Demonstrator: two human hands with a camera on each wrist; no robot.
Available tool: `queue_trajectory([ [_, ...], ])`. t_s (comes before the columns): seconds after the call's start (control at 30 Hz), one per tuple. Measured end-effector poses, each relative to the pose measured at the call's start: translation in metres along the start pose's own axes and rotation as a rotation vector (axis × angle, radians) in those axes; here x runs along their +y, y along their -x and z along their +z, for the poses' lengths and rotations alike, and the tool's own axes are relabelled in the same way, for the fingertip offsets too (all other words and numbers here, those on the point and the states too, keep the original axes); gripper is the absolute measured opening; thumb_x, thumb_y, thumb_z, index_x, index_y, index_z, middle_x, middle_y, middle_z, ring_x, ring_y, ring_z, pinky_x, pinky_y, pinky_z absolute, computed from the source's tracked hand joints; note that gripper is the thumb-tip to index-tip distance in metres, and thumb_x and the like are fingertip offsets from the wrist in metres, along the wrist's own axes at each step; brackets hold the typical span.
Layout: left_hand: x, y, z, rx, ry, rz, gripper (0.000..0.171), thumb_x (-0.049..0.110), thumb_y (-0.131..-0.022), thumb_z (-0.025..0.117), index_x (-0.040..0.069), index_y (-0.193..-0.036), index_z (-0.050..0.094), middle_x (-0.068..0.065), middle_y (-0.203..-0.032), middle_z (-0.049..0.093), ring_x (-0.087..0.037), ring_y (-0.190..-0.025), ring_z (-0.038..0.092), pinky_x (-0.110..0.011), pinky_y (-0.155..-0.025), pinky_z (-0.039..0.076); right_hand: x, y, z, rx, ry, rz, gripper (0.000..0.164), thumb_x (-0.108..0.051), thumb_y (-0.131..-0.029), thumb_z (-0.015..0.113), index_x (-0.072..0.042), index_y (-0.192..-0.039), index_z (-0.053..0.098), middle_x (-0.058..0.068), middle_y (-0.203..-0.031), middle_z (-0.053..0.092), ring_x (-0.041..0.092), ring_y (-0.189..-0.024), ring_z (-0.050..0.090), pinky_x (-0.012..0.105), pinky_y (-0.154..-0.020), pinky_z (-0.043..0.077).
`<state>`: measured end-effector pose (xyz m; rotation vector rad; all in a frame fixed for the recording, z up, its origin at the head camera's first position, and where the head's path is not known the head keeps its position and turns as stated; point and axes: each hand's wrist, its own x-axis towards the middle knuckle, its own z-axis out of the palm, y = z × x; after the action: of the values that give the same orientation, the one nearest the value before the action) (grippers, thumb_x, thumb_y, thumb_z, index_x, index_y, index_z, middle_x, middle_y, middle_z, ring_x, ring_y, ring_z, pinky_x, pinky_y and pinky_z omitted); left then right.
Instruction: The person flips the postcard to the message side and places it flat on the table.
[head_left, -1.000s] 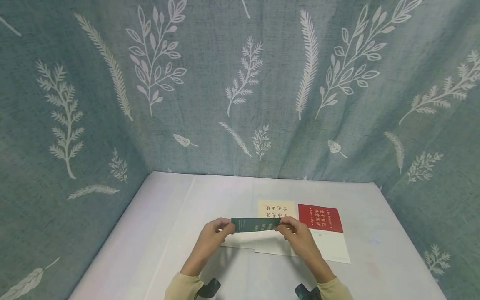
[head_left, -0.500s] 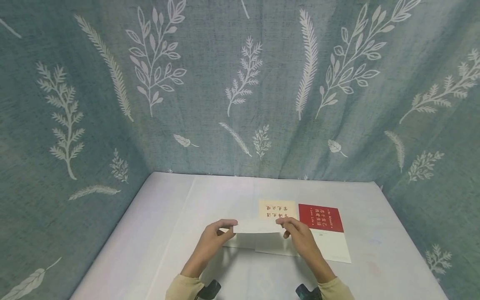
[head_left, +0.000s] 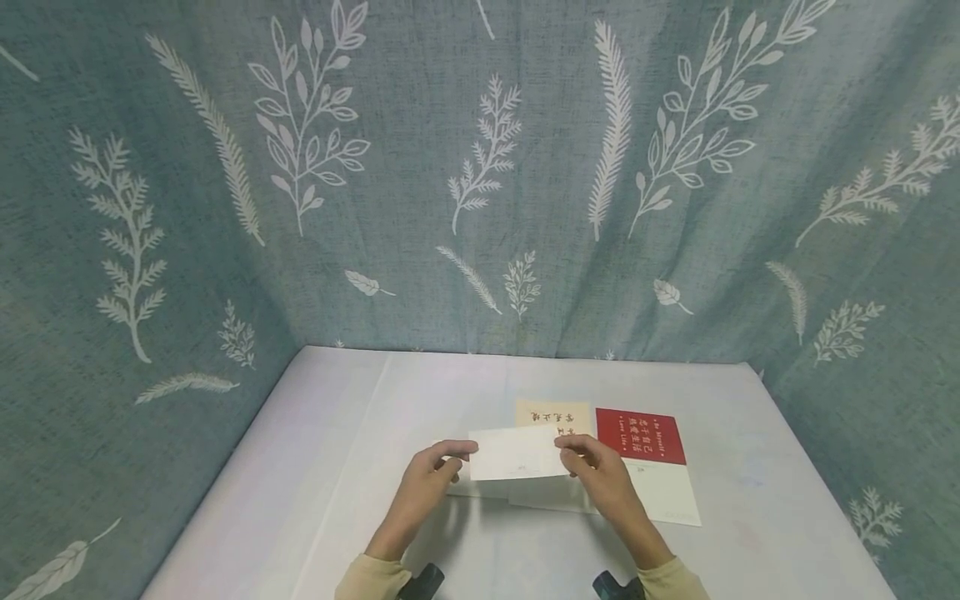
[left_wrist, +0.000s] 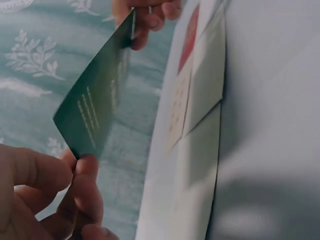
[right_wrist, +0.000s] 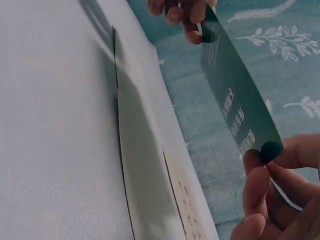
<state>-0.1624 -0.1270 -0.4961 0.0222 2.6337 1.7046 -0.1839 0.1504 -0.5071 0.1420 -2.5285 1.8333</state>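
Observation:
Both hands hold up a postcard (head_left: 519, 454) above the table, stretched between them. Its blank white side shows in the head view; in both wrist views its dark green face (left_wrist: 92, 100) with small light lettering shows. My left hand (head_left: 427, 483) pinches the card's left end between thumb and fingers. The right hand (head_left: 602, 477) pinches the other end, thumb and fingertips (right_wrist: 254, 159) at its corner. Beneath the postcard lie pale cards (head_left: 553, 497), partly hidden by it. Behind it lies a cream card (head_left: 552, 414) with brown characters, partly covered.
A red card (head_left: 641, 435) with white lettering lies right of the hands. A white card (head_left: 663, 493) lies just in front of it. They rest on a white-covered table (head_left: 390, 392), bounded by a teal leaf-patterned curtain (head_left: 420, 208) behind and at the sides.
The postcard has turned over: a second ago its green face showed in the head view, now its white side does. Both hands stay in nearly the same place, their fingers shifted at its ends.

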Motion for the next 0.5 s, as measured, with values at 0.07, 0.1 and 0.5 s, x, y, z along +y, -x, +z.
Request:
queue_trajectory([
  [0.07, -0.002, 0.000, 0.002, 0.039, -0.040, 0.033, 0.025, 0.016, -0.100, 0.054, 0.018, -0.117, 0.073, 0.000, -0.113, 0.068, -0.017, -0.087, 0.059, -0.034, -0.073, 0.049, 0.002, 0.000, 0.001, 0.004, 0.001, -0.007, 0.026, -0.018, -0.097, 0.068, -0.017, -0.123, 0.069, 0.002, -0.114, 0.072, 0.016, -0.093, 0.066, 0.029, -0.078, 0.052],
  [0.1, -0.002, 0.001, 0.004, 0.063, -0.067, 0.055, 0.023, 0.018, -0.101, 0.056, 0.019, -0.116, 0.073, 0.001, -0.113, 0.069, -0.015, -0.087, 0.060, -0.033, -0.074, 0.050, 0.002, 0.001, 0.001, 0.005, -0.004, -0.011, 0.030, -0.018, -0.097, 0.068, -0.017, -0.127, 0.067, 0.002, -0.111, 0.072, 0.016, -0.092, 0.066, 0.029, -0.077, 0.052],
  [0.5, -0.001, 0.003, 0.016, 0.328, -0.292, 0.222, 0.018, 0.020, -0.093, 0.073, 0.016, -0.111, 0.073, 0.005, -0.101, 0.070, -0.004, -0.077, 0.060, -0.024, -0.068, 0.052, 0.000, 0.001, 0.011, 0.048, -0.045, -0.045, 0.033, -0.020, -0.096, 0.071, -0.015, -0.128, 0.065, 0.004, -0.108, 0.074, 0.016, -0.093, 0.067, 0.027, -0.078, 0.052],
])
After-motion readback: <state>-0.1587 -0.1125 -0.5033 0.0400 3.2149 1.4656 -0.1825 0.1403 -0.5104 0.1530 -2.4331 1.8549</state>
